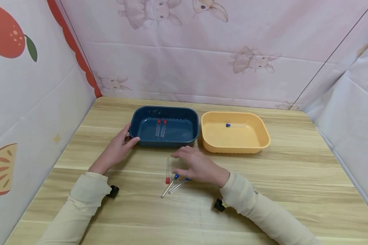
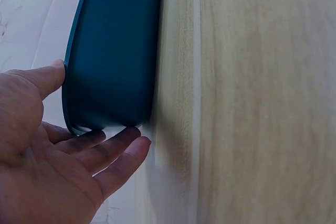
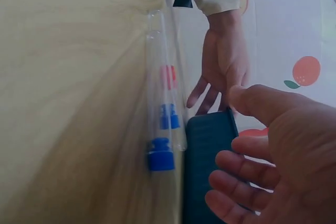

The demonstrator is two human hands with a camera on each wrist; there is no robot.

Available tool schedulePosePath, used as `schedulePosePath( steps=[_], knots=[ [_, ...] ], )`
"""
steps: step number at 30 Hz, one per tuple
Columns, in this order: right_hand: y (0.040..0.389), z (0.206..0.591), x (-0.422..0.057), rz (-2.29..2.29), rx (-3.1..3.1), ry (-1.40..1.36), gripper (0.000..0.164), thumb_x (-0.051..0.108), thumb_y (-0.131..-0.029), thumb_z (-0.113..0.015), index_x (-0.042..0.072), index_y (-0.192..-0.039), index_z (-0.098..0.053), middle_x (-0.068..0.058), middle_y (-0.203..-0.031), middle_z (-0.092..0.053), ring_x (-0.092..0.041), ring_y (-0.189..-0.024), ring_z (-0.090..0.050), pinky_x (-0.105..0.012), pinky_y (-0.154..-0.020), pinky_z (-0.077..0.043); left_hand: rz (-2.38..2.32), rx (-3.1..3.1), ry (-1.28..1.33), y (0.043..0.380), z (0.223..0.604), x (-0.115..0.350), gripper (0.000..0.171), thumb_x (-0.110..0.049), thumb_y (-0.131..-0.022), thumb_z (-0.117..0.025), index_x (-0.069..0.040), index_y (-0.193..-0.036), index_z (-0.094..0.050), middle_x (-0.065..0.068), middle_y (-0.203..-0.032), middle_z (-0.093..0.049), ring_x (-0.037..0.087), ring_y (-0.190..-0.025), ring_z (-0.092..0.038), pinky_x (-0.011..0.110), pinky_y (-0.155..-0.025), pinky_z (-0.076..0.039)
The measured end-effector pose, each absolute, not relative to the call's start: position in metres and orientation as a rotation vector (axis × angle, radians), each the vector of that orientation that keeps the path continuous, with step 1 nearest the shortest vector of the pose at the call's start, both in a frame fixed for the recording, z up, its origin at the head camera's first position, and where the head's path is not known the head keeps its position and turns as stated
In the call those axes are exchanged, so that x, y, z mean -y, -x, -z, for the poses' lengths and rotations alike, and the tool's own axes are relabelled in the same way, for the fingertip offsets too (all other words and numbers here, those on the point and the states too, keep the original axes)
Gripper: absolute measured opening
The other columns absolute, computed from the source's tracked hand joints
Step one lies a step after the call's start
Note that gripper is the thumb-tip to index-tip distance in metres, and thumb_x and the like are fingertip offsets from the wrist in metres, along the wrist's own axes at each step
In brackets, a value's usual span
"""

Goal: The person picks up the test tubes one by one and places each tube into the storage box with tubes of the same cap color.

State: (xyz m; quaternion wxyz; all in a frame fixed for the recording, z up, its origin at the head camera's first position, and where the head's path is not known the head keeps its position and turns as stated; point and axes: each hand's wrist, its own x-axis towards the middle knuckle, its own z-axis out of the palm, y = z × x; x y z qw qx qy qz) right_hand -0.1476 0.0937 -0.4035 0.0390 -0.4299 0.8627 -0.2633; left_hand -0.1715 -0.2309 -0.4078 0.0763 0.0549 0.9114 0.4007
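Observation:
My left hand (image 1: 116, 149) holds the left end of a dark blue plastic basin (image 1: 165, 144), the thumb at its front corner and fingers against the end wall, as the left wrist view shows. Two red-capped clear test tubes (image 1: 161, 129) lie inside. My right hand (image 1: 199, 165) hovers with fingers spread and loosely bent, nothing between them. Below it on the table lie a red-capped tube (image 1: 168, 170) and several blue-capped tubes (image 1: 178, 186), some caps partly hidden by the hand. In the right wrist view, a blue cap (image 3: 160, 156) shows beside the fingers.
To the right of the blue basin stands a yellow basin (image 1: 236, 149) with one blue-capped tube (image 1: 235, 125) in it. Both sit near the back of the wooden table (image 1: 279, 211). Printed cloth walls (image 1: 184, 68) enclose the back and sides.

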Motion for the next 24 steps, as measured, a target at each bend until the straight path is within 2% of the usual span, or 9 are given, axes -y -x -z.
schedulePosePath(
  steps=[8,16,24],
  knots=[
    [0.143,0.411,-0.088,0.662,-2.709,1.262,0.062,0.047,-0.091,-0.078,0.007,-0.136,-0.065,-0.005,-0.131,-0.064,-0.019,-0.116,-0.055,-0.039,-0.101,-0.050,-1.204,-2.730,-0.172,0.172,0.408,0.232,0.081,-0.043,-0.110,-0.048,-0.007,-0.166,-0.002,0.028,-0.167,-0.019,0.047,-0.144,-0.038,0.062,-0.116,-0.031],
    [0.143,0.416,-0.082,0.592,-2.709,1.237,0.081,0.064,-0.087,-0.074,0.007,-0.143,-0.060,-0.005,-0.137,-0.059,-0.019,-0.123,-0.050,-0.035,-0.108,-0.046,-1.191,-2.736,-0.158,0.171,0.407,0.231,0.082,-0.043,-0.110,-0.049,-0.007,-0.166,-0.002,0.028,-0.167,-0.018,0.047,-0.144,-0.039,0.062,-0.116,-0.032],
    [0.145,0.418,-0.079,0.540,-2.708,1.234,0.088,0.069,-0.084,-0.074,0.007,-0.145,-0.058,-0.006,-0.137,-0.058,-0.020,-0.123,-0.049,-0.035,-0.109,-0.045,-1.192,-2.737,-0.166,0.170,0.404,0.230,0.081,-0.040,-0.110,-0.050,-0.005,-0.166,-0.003,0.029,-0.166,-0.019,0.047,-0.144,-0.040,0.061,-0.116,-0.032]
  ],
)
